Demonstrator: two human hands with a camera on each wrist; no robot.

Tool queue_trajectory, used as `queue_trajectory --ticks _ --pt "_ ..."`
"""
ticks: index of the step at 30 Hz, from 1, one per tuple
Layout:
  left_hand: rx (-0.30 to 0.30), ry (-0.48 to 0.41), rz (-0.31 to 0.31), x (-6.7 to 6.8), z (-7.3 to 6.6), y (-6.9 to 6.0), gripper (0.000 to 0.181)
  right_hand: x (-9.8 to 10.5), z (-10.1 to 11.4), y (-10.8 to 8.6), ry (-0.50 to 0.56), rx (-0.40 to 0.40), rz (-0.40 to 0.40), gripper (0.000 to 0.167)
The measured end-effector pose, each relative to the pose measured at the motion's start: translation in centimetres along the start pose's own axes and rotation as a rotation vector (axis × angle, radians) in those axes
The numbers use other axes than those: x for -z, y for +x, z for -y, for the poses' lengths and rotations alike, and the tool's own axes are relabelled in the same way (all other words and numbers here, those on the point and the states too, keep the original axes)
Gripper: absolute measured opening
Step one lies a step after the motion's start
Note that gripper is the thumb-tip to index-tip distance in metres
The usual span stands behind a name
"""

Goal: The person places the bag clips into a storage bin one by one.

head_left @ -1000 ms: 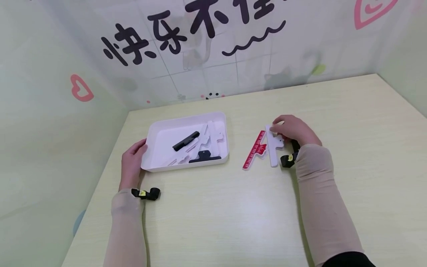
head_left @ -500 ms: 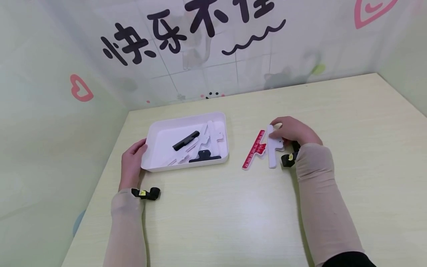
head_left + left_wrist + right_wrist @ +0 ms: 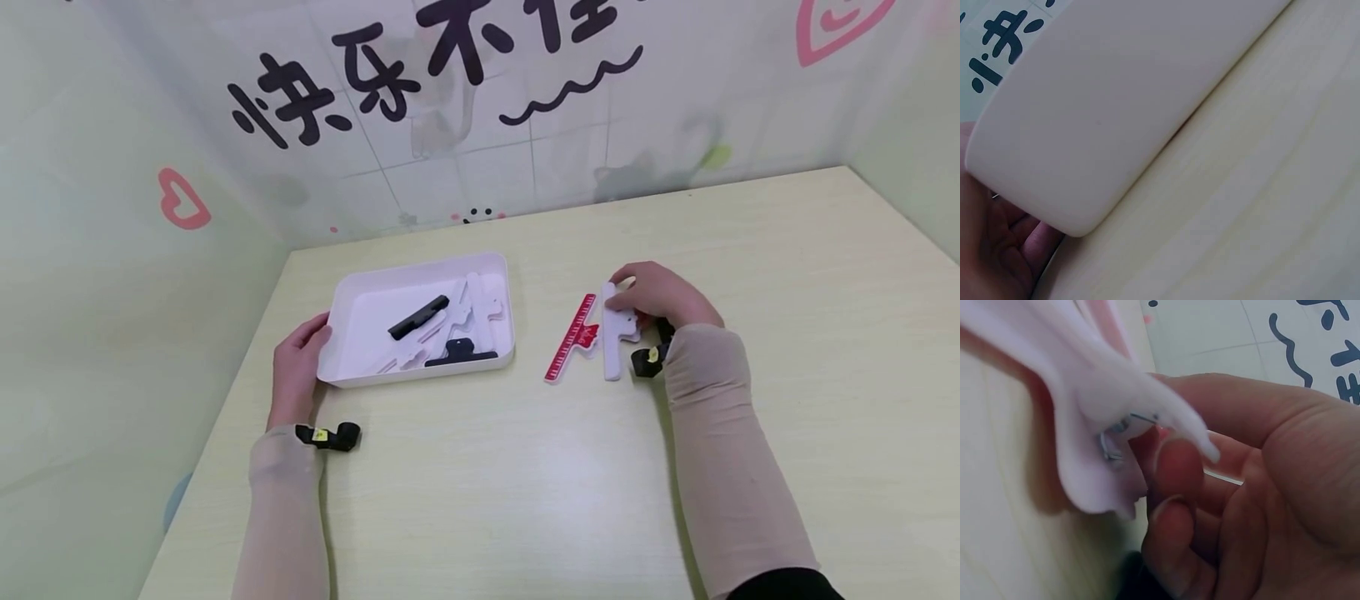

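Observation:
My left hand (image 3: 296,369) grips the left end of a white plastic tray (image 3: 420,375), whose side wall (image 3: 1104,112) fills much of the left wrist view. Some of its fingers are curled by the tray's lower corner. To the right of the tray, my right hand (image 3: 662,293) holds a white clip (image 3: 612,350) near its far end. In the right wrist view, the clip (image 3: 1079,419) shows a metal spring, with fingertips beside its handle; part of the grip is hidden. A red ruler-marked clip (image 3: 572,337) lies just left of the white one.
Inside the tray lie a black clip (image 3: 418,317), a dark clip (image 3: 460,352) near its front wall, and several white clips (image 3: 480,312). The pale wooden table (image 3: 480,483) meets a printed wall covering (image 3: 450,183) at the back.
The white clip has shifted slightly right and turned a little, away from the red clip, with my right hand's fingers now further over it. My left hand and the tray stay put.

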State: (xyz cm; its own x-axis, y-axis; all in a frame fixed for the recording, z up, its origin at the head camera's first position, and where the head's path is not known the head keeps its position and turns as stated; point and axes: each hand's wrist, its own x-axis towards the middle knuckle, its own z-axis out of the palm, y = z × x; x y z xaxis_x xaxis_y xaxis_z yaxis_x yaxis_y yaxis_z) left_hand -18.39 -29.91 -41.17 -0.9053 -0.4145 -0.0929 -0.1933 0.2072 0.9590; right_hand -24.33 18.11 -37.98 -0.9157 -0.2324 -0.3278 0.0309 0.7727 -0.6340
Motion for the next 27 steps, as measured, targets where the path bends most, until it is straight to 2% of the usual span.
queue_trajectory --ticks 27 --pt "0.006 0.007 0.002 -0.01 -0.07 -0.01 0.038 -0.01 0.14 0.12 0.052 -0.009 -0.005 0.035"
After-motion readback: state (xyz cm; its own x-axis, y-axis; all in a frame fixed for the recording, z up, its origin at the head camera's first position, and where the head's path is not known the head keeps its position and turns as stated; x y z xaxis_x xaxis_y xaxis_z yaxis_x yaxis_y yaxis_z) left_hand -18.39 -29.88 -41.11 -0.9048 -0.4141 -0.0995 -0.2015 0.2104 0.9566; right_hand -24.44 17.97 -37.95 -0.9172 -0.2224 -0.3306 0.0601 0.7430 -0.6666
